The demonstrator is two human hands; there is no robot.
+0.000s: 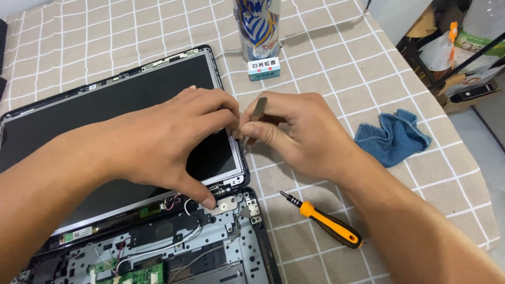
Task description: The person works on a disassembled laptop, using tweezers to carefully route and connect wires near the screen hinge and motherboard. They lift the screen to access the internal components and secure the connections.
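Nearest, the opened laptop base [173,252] is seen with its circuit boards and wires exposed, and an orange-handled screwdriver [322,221] is laid just beside it on the bench [336,68], which is covered by a beige checked cloth. Above that, the left hand [168,139] is spread on the dark laptop screen [105,105], its thumb pressed by the hinge, nothing being held in its fingers. The right hand [294,131] is closed around a thin metal pry tool [256,113], whose tip is set at the screen's right edge. A crumpled blue rag [392,137] is left to the right. Farther back, a tall can [258,26] and a small box [264,68] are stood together. Beyond the bench's right edge, floor clutter is seen.
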